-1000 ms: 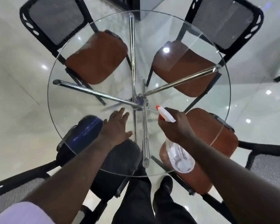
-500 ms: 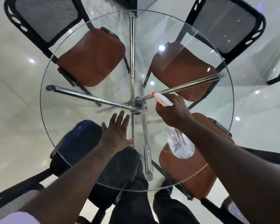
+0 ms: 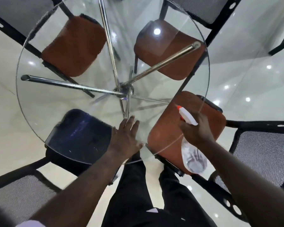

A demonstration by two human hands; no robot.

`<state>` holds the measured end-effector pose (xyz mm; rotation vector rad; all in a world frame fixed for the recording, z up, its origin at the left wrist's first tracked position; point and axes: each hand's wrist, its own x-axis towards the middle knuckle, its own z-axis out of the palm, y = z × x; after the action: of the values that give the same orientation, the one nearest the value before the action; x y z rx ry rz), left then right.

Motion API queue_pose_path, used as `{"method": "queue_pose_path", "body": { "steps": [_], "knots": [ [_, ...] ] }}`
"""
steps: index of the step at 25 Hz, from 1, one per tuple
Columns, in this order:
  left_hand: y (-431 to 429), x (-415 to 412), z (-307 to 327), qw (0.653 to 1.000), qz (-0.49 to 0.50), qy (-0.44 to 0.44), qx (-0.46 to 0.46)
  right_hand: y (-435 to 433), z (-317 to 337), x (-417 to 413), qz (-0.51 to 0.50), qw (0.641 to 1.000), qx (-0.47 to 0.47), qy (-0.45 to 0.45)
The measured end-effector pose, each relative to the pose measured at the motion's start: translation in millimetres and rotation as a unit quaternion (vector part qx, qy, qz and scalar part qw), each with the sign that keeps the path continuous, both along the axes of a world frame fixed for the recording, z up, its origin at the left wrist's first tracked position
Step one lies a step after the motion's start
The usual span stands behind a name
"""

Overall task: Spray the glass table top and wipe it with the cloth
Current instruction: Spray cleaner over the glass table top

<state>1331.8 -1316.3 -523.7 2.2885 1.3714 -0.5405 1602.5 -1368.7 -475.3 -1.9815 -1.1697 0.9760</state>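
Observation:
A round glass table top [image 3: 39, 102] on chrome legs [image 3: 69, 85] fills the head view. My right hand [image 3: 196, 131] grips a clear spray bottle [image 3: 193, 157] with a white and red nozzle [image 3: 185, 114], held over the table's near right rim and pointing toward the centre. My left hand [image 3: 127, 138] rests flat on the glass near the front edge, fingers spread, holding nothing. No cloth is visible.
Chairs ring the table: two brown-seated ones [image 3: 72, 48] [image 3: 167, 51] at the far side, a third brown seat [image 3: 167, 136] under the right rim, a dark seat [image 3: 79, 136] under the left front. My legs [image 3: 138, 185] stand at the near edge on a glossy floor.
My right hand has drawn the spray bottle back from the table's centre toward the near right rim. The left hand stays flat on the glass. The camera has shifted.

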Motion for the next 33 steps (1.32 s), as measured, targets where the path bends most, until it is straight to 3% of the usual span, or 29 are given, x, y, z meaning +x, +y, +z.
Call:
{"method": "queue_pose_path", "body": {
  "steps": [6,11,17,24,28,33],
  "knots": [
    [-105.2,18.7,-15.0,0.995,0.039,-0.041,0.080,-88.2,-17.8,15.2,0.091,0.994,-0.003,0.055],
    [-118.1,27.5,-15.2,0.993,0.058,-0.023,0.100,-110.0,-22.4,31.5,0.132,0.990,0.030,0.036],
    [-44.1,71.0,-6.2,0.995,0.025,-0.029,0.087,-80.5,-21.4,69.7,0.019,1.000,-0.013,-0.011],
    [117.3,109.1,-2.7,0.998,0.013,0.001,0.062,28.4,9.8,77.7,0.034,0.995,-0.038,-0.086],
    [131.4,97.6,-9.6,0.994,-0.049,0.065,0.074,90.2,22.0,59.5,0.017,0.997,-0.034,-0.060],
    [133.4,102.4,-8.6,0.995,-0.049,0.063,0.062,126.1,27.8,38.2,0.030,0.995,-0.021,-0.093]
  ]
}}
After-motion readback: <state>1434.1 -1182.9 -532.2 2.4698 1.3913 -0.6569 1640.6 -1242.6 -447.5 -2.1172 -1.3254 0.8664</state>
